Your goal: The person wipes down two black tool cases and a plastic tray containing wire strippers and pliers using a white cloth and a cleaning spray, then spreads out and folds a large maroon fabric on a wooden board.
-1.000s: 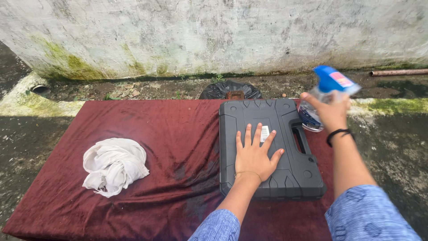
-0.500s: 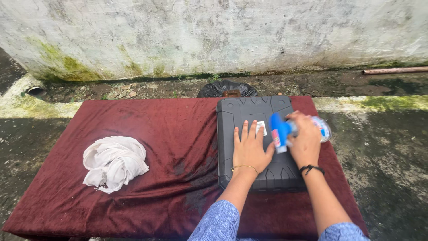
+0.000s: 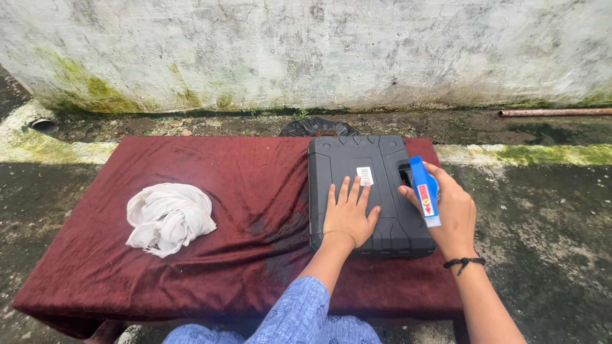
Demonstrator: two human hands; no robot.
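A black plastic tool case [image 3: 363, 162] lies flat on the right part of a table covered in dark red cloth [image 3: 236, 191]. My left hand [image 3: 348, 213] rests palm down on the case lid, fingers spread, below a small white label. My right hand [image 3: 449, 213] grips a spray bottle with a blue trigger head [image 3: 424, 191], held over the case's right edge by the handle, nozzle pointing toward the case. The bottle's body is hidden behind my hand.
A crumpled white rag [image 3: 169, 216] lies on the cloth at the left. A black bag [image 3: 317, 127] sits behind the table. A stained wall [image 3: 306, 51] and a rusty pipe [image 3: 554, 113] run along the back. Wet concrete surrounds the table.
My right hand brought the spray bottle from the far right in over the case's right side and turned its head upright. My left hand stayed flat on the lid.
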